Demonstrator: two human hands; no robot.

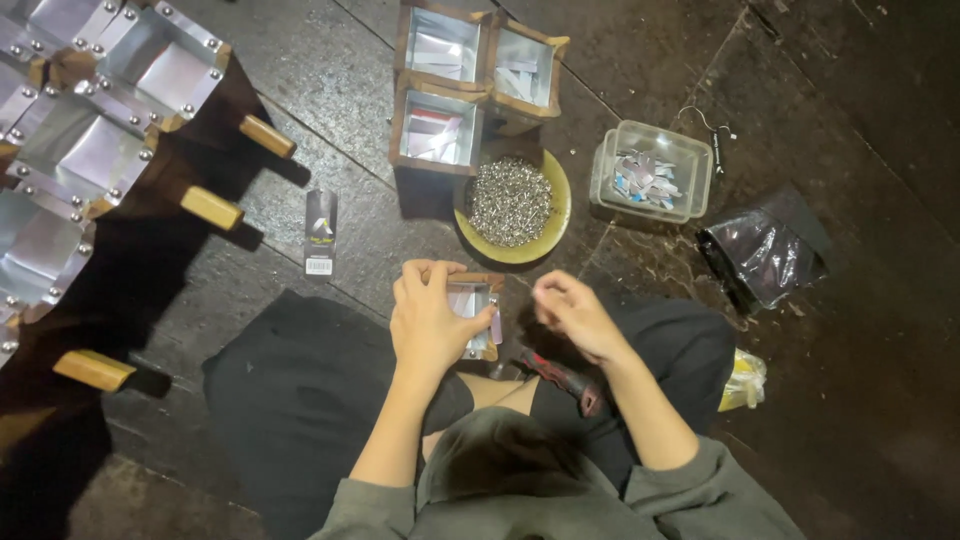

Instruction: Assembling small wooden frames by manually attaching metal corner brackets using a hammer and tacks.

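Small metal-lined box (475, 300) in left hand (428, 320); bowl (552, 215) holds rivets (510, 200).

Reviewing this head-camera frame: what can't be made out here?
- Small framed box: mostly covered by the left hand.
- Right hand: fingers curled, contents too small to tell.
- Red-handled tool: its head is hidden under the right forearm.
- Clear tub: its pieces are too small to identify.
- Riveted metal boxes: cut off by the left edge.

Yellow-green bowl (556, 190) of silver rivets (510, 200); black bag (765, 250).
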